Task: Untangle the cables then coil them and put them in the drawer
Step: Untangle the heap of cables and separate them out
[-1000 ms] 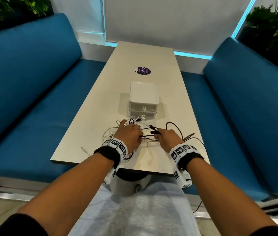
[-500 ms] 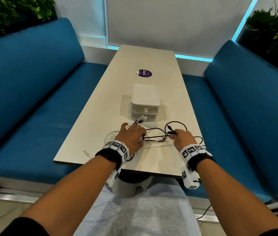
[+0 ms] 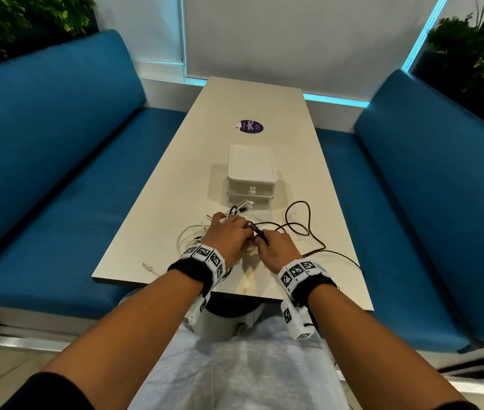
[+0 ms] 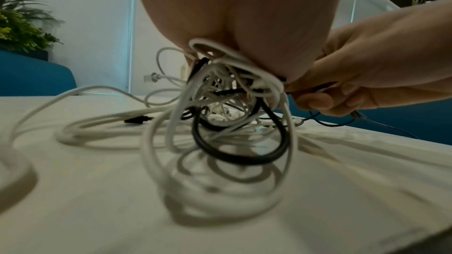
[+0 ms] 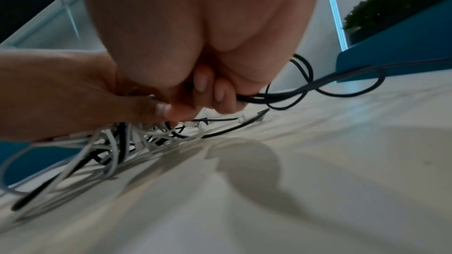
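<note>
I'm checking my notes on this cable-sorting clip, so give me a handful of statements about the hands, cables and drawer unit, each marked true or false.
1. The left hand holds a tangled bundle of cables. True.
2. The right hand rests empty on the table. False: it grips a black cable.
3. The drawer unit has a drawer pulled out. False: both drawers look closed.
4. The bundle mixes white and black cables. True.
5. A purple sticker lies beyond the drawer unit. True.
</note>
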The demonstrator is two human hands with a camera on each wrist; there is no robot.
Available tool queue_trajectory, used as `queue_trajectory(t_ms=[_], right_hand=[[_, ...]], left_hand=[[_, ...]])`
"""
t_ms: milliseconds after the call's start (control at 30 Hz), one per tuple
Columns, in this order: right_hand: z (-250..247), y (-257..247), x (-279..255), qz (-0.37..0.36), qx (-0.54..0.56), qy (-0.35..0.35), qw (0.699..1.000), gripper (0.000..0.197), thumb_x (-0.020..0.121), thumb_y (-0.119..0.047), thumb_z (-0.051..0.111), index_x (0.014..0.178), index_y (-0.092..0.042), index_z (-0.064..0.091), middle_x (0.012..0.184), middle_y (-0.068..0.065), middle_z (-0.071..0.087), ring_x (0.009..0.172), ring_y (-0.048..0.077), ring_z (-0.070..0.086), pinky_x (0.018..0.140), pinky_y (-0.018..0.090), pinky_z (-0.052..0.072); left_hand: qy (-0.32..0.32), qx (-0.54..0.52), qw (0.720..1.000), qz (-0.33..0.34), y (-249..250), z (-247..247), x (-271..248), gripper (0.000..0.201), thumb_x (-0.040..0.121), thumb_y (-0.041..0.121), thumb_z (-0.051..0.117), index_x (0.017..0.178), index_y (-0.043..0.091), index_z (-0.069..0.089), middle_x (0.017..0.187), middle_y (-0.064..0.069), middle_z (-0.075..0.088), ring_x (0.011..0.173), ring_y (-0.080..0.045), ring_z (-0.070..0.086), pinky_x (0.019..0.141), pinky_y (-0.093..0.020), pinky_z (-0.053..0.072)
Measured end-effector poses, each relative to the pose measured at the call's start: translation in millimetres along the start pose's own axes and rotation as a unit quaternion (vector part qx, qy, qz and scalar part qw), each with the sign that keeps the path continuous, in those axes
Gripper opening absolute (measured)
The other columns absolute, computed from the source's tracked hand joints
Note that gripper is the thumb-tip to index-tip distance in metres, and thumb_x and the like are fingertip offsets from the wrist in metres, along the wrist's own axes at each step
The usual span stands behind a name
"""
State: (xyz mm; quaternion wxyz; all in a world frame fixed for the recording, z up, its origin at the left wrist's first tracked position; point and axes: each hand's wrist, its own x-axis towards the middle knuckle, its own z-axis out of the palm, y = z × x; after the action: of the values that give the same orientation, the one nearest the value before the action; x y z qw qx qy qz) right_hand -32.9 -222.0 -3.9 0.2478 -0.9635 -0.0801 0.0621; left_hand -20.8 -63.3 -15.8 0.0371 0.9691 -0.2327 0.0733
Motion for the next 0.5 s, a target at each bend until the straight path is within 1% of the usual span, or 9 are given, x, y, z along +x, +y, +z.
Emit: queue_trajectory(t_ms=[67, 100, 200, 300, 367, 433, 467, 500], right_hand=[[-4.8, 3.7, -1.0, -0.001, 0.003, -0.004, 1.000, 0.026, 0.099, -0.029, 0.048, 0.099, -0.008, 0.064, 0.096, 0.015, 0.068, 0.091, 0.032, 0.061, 0.070, 0.032, 0.042], [-7.3, 6.6, -0.4, -0.001, 0.002, -0.003, 1.000, 0.026, 0.099, -0.029, 0.049, 0.099, -0.008, 0.064, 0.095, 0.016, 0.068, 0.090, 0.033, 0.061, 0.069, 0.032, 0.042], [-17.3, 14.1, 3.0, 0.014, 0.005, 0.001, 1.000, 0.026, 0.098, -0.031, 0.051, 0.102, -0.010, 0.066, 0.093, 0.016, 0.067, 0.087, 0.033, 0.062, 0.067, 0.030, 0.041], [-26.9, 20.3, 7.2, 0.033, 0.016, -0.006, 0.999, 0.025, 0.098, -0.032, 0.051, 0.097, -0.014, 0.067, 0.086, 0.010, 0.064, 0.080, 0.029, 0.060, 0.064, 0.028, 0.037], [-30.9, 24.0, 7.8, 0.046, 0.016, -0.002, 0.999, 0.026, 0.098, -0.035, 0.050, 0.095, -0.014, 0.066, 0.082, 0.007, 0.062, 0.076, 0.026, 0.057, 0.062, 0.028, 0.036], [-32.4, 23.6, 7.1, 0.049, 0.012, -0.005, 0.999, 0.027, 0.097, -0.035, 0.051, 0.096, -0.013, 0.066, 0.082, 0.008, 0.063, 0.075, 0.026, 0.057, 0.062, 0.028, 0.036], [-32.5, 21.4, 6.4, 0.046, 0.011, -0.009, 0.999, 0.027, 0.097, -0.035, 0.051, 0.097, -0.012, 0.066, 0.082, 0.008, 0.063, 0.075, 0.025, 0.057, 0.062, 0.029, 0.037], [-32.1, 18.9, 5.9, 0.041, 0.011, -0.013, 0.999, 0.027, 0.097, -0.034, 0.052, 0.097, -0.011, 0.066, 0.083, 0.009, 0.063, 0.076, 0.025, 0.057, 0.063, 0.029, 0.037]], left_hand=[[0.027, -0.012, 1.000, 0.001, -1.2, 3.2, -2.7, 0.025, 0.093, 0.029, 0.053, 0.114, 0.028, 0.066, 0.125, 0.006, 0.055, 0.131, -0.019, 0.039, 0.108, -0.046, 0.022], [0.030, -0.024, 0.999, -0.002, -1.8, 3.3, -4.0, 0.025, 0.091, 0.028, 0.055, 0.114, 0.028, 0.066, 0.127, 0.007, 0.054, 0.130, -0.018, 0.039, 0.107, -0.046, 0.023], [0.019, -0.086, 0.996, -0.005, -6.1, -0.6, -5.8, 0.028, 0.088, 0.029, 0.058, 0.116, 0.029, 0.062, 0.125, 0.010, 0.053, 0.125, -0.016, 0.042, 0.101, -0.040, 0.027], [0.012, -0.140, 0.990, -0.008, -11.5, -5.5, -6.7, 0.034, 0.088, 0.031, 0.059, 0.122, 0.030, 0.057, 0.125, 0.012, 0.054, 0.121, -0.014, 0.046, 0.098, -0.036, 0.028], [0.003, -0.157, 0.988, -0.007, -11.8, -9.8, -7.3, 0.038, 0.089, 0.032, 0.060, 0.127, 0.031, 0.054, 0.130, 0.012, 0.052, 0.122, -0.015, 0.047, 0.098, -0.036, 0.028], [0.008, -0.147, 0.989, -0.005, -10.4, -14.9, -6.6, 0.052, 0.088, 0.029, 0.063, 0.136, 0.031, 0.045, 0.142, 0.008, 0.043, 0.120, -0.016, 0.050, 0.099, -0.037, 0.032], [0.016, -0.123, 0.992, -0.007, -8.7, -17.1, -5.4, 0.059, 0.085, 0.026, 0.066, 0.138, 0.029, 0.041, 0.147, 0.005, 0.036, 0.116, -0.018, 0.052, 0.098, -0.038, 0.034], [0.028, -0.089, 0.996, -0.010, -5.7, -18.8, -3.4, 0.061, 0.081, 0.023, 0.068, 0.135, 0.026, 0.041, 0.148, 0.002, 0.032, 0.110, -0.020, 0.054, 0.096, -0.038, 0.036]])
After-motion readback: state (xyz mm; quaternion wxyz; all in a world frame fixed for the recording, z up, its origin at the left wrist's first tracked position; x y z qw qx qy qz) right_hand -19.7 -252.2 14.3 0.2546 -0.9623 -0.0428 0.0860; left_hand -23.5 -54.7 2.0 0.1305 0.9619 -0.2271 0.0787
